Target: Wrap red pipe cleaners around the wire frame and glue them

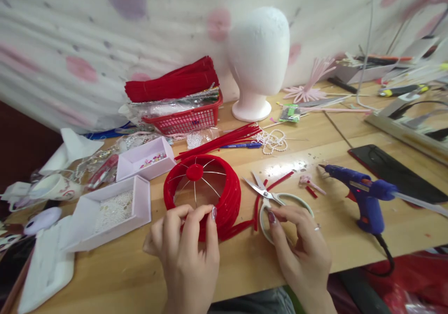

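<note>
Left hand pinching near rim of red pipe-cleaner-wrapped wire frame, fingers closed on it. Right hand, fingers curled, resting on white tape ring beside scissors. Probably light, springy, easily bent; best held by wrapped rim, not thin spokes.

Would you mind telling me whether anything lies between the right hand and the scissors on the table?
Nothing visible does. The right hand rests on the white tape ring, and the silver scissors with white handles lie across that ring just beyond its fingers. The left hand touches the round red velvet-wrapped wire frame.
</note>
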A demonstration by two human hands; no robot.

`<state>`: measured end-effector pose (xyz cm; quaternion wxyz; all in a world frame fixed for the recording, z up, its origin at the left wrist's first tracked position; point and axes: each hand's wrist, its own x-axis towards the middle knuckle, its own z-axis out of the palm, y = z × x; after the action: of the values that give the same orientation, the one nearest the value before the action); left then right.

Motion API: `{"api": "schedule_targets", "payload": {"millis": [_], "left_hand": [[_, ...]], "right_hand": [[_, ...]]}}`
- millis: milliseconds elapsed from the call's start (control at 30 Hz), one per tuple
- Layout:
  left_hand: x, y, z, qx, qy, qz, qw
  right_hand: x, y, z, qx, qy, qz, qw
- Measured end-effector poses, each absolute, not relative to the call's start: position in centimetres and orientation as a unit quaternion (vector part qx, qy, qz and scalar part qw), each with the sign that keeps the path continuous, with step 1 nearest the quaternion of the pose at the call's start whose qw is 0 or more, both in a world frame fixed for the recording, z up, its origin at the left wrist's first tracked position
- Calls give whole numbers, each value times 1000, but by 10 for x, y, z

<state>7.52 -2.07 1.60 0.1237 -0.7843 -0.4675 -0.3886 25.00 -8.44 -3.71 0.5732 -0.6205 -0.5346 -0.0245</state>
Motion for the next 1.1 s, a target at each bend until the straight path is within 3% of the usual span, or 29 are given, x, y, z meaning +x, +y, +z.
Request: {"api": "schedule_targets", "payload": {"millis": [333,467,600,833,1100], "left_hand": [[47,-33,1,-738,-418,-515,124],[33,-30,-7,-693,-463,-550,50],[26,-26,-14,-690,-481,-541,-2],[29,-39,-26,-735,-484,-473,-53],[33,-52,-34,-734,-495,-454,-96]], "right_hand": [[249,-83,-40,-630,-517,-19,579],[237,-91,-35,-609,-504,-15,612],[217,-99,-24,-562,-533,20,632],[180,-89,-10,-549,-614,66,563],[161,-80,-29,-590,-606,92,525]]}}
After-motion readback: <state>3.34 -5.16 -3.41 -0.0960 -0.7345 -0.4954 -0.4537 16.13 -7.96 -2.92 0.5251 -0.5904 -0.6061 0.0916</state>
